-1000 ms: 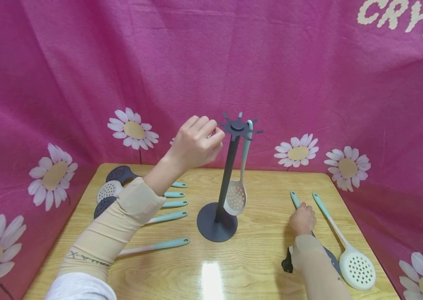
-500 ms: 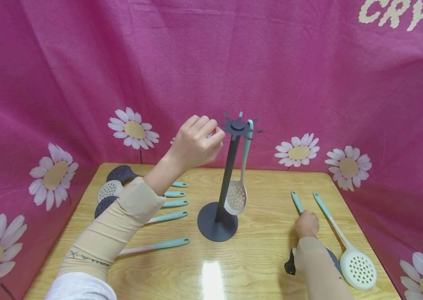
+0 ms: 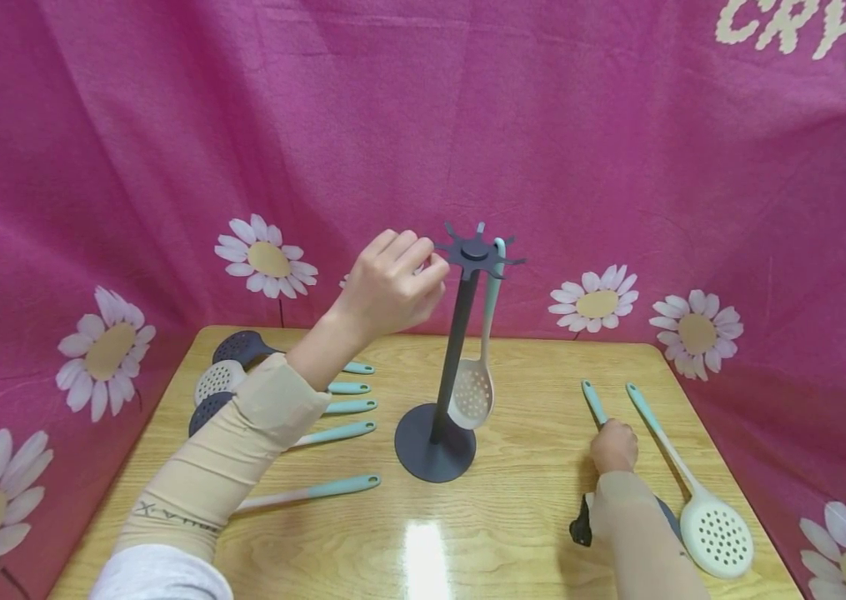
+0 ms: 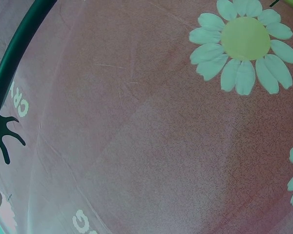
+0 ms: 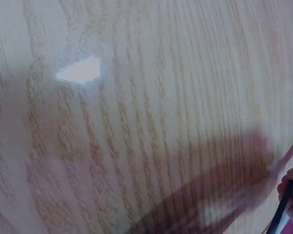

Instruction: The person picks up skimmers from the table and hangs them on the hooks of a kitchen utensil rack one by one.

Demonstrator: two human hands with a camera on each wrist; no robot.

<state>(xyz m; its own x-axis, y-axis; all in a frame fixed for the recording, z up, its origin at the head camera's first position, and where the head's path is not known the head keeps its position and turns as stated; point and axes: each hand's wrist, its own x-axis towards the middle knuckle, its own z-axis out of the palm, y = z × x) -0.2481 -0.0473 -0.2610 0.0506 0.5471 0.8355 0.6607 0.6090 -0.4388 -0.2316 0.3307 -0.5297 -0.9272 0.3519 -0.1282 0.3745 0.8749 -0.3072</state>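
A dark utensil rack (image 3: 456, 367) with a round base and radiating hooks stands mid-table. My left hand (image 3: 395, 279), fingers curled, grips a hook on the rack's left side; its fingertips are partly hidden. A pale slotted spoon (image 3: 472, 393) with a mint handle hangs from the rack's right. On the table at the right, my right hand (image 3: 613, 447) holds a dark-headed kitchen utensil (image 3: 593, 402) by its shaft, mint handle end pointing away. My forearm covers most of its head, so its kind is unclear. In the right wrist view, fingers (image 5: 292, 187) pinch a dark shaft.
Right of my right hand lies a cream skimmer (image 3: 717, 533). Several mint-handled utensils lie at the left, partly under my left forearm, among them a dark slotted one (image 3: 241, 347) and a pale slotted one (image 3: 218, 380). A pink daisy cloth (image 3: 362, 125) surrounds the table.
My right hand has slid slightly toward me and right along the dark-headed utensil, and its fingers have closed round the shaft. My left hand stays at the rack.
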